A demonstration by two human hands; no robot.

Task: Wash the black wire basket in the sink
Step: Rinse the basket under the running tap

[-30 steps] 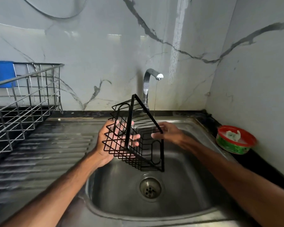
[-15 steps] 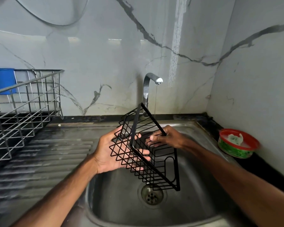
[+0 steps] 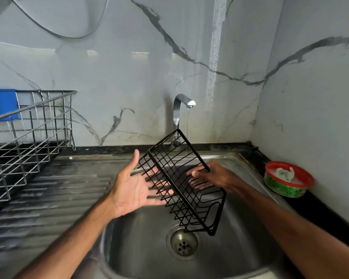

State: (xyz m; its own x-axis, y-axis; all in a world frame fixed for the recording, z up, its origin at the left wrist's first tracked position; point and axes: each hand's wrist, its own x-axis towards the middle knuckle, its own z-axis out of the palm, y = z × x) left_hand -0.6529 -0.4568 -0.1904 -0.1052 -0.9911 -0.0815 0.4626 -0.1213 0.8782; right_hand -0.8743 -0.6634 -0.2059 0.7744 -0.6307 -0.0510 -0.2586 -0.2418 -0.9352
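Observation:
The black wire basket (image 3: 181, 178) hangs tilted over the steel sink (image 3: 141, 248), its lower corner above the drain (image 3: 183, 245). My right hand (image 3: 212, 176) grips the basket's right rim, fingers curled through the wires. My left hand (image 3: 135, 188) is spread flat, palm up, with straight fingers under the basket's left side. A thin stream of water falls from the tap (image 3: 180, 109) just behind the basket's top corner.
A steel dish rack (image 3: 28, 137) with a blue cloth (image 3: 2, 103) stands on the ribbed drainboard (image 3: 48, 198) at left. A red-rimmed green bowl (image 3: 288, 180) with a scrubber sits on the counter at right, near the wall corner.
The basket has turned and tilted, its lower end swinging down to the right over the drain. My left hand has let go of the wires and opened flat beneath it.

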